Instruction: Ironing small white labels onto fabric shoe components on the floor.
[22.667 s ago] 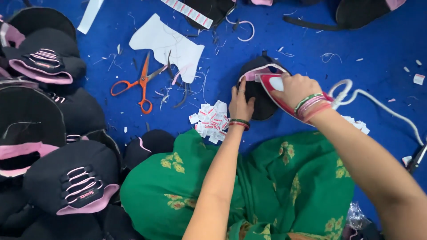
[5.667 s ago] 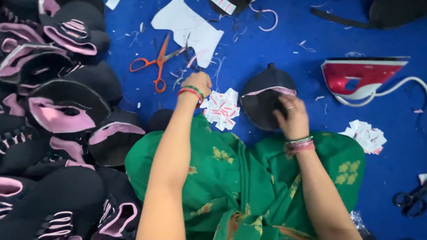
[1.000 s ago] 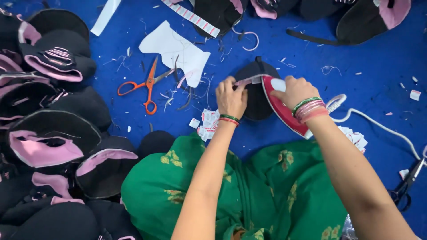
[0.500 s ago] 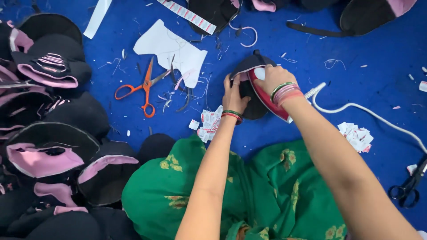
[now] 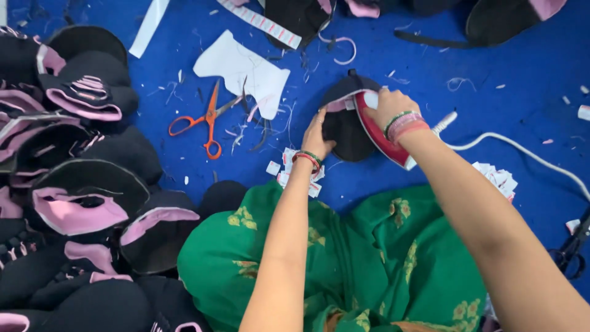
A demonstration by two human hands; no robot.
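Right hand (image 5: 393, 107) closed around the handle of a red iron (image 5: 378, 132), iron tilted on its edge and pressed against the right side of a black cap piece (image 5: 344, 132) with pink trim lying on the blue floor cloth (image 5: 504, 92). Left hand (image 5: 319, 135) lies flat-ish on the left edge of the same cap piece, fingers extended and pinning it down, not gripping anything. Cap piece sits just in front of the person's green garment (image 5: 381, 258), between both hands. White cord (image 5: 522, 150) runs from the iron off to the right. Small stack of white labels (image 5: 289, 169) just beside the left wrist, touching the garment edge; another bunch of labels (image 5: 498, 178) near the right forearm. Orange scissors (image 5: 206, 120) lie open to the left, near a white paper pattern (image 5: 243, 71). Big pile of black-and-pink caps (image 5: 74, 184) along the left side. More dark cap parts (image 5: 307, 15) at top edge. Black scissors (image 5: 571, 249) partly seen at right edge. Thread scraps scattered over the cloth.
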